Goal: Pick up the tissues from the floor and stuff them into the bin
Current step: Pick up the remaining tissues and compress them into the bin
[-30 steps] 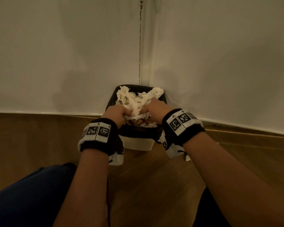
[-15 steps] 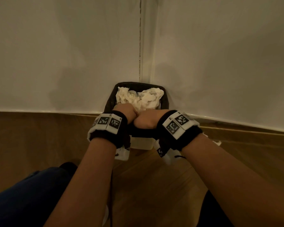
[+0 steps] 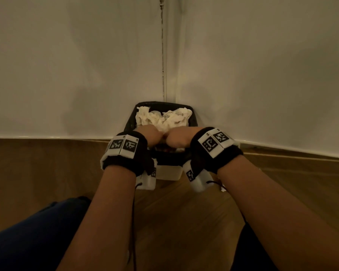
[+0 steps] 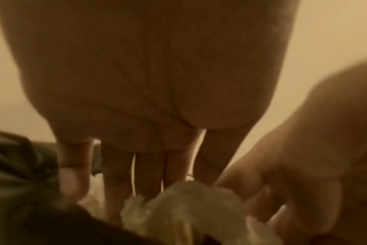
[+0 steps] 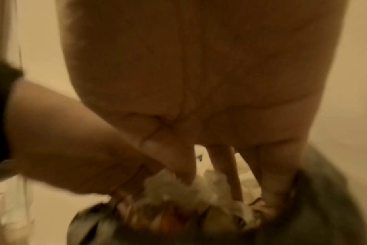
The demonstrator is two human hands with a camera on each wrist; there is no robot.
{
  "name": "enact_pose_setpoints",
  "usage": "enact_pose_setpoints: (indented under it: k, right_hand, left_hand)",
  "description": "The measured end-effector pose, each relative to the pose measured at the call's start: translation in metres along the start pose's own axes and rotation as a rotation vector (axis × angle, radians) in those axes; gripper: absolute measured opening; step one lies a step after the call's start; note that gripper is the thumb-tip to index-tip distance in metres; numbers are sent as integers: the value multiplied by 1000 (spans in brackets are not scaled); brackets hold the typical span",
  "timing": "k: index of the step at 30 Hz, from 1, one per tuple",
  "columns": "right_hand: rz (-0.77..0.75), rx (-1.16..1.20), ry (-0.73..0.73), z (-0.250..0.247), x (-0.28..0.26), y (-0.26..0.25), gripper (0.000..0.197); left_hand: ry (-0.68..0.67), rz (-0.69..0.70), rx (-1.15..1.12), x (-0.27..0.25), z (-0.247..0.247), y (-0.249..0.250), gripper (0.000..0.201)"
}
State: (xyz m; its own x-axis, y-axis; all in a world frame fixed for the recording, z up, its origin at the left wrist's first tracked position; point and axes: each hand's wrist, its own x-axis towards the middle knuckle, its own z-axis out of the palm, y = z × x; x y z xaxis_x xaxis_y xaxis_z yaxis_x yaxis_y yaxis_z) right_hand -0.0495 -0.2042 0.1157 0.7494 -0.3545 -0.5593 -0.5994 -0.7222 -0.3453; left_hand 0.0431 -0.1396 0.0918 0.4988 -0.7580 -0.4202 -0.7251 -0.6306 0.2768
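A small bin (image 3: 160, 103) with a black liner stands on the floor in the corner of two walls. Crumpled white tissues (image 3: 163, 119) fill its top, roughly level with the rim. My left hand (image 3: 149, 134) and right hand (image 3: 181, 136) sit side by side, almost touching, over the bin's near half. In the left wrist view my left fingers (image 4: 136, 174) point straight down onto a tissue wad (image 4: 184, 208). In the right wrist view my right fingers (image 5: 226, 172) also press straight down into the tissues (image 5: 178, 190). The fingertips are buried in paper.
White walls (image 3: 67, 65) meet right behind the bin, with a pale skirting strip along a wooden floor (image 3: 176, 222). My leg in dark blue trousers (image 3: 31, 235) lies at the lower left. The liner's folds (image 4: 17, 165) bunch at the bin's edge.
The loose heap of tissues that stood above the rim has been pushed down and flattened. Both hands have come together and sunk lower at the bin's near side.
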Motion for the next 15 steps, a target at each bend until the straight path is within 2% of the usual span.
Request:
enact_pose_setpoints:
  k: [1,2,4,7,9,13,15]
  right_hand:
    - [-11,-30,24,-4,-3,3,40]
    - [-28,-53,71,-8,-8,7,43]
    - [-36,-11,160,-14,-15,15,50]
    - [-53,111,305,-20,-23,29,55]
    - [-64,193,363,-22,-26,36,56]
    - [-76,288,490,-27,-33,54,51]
    - [-76,312,561,-30,-37,67,46]
  left_hand:
    - [33,-54,-137,-3,-2,-3,36]
    - [100,22,-90,-1,0,-9,35]
    - [207,52,-60,-5,-1,-17,33]
    - [314,16,-260,-16,-6,-18,30]
    - [394,12,-309,-23,-8,-17,28]
    - [613,-4,-307,-34,-17,-6,25]
    - [704,39,-355,-38,-23,5,23]
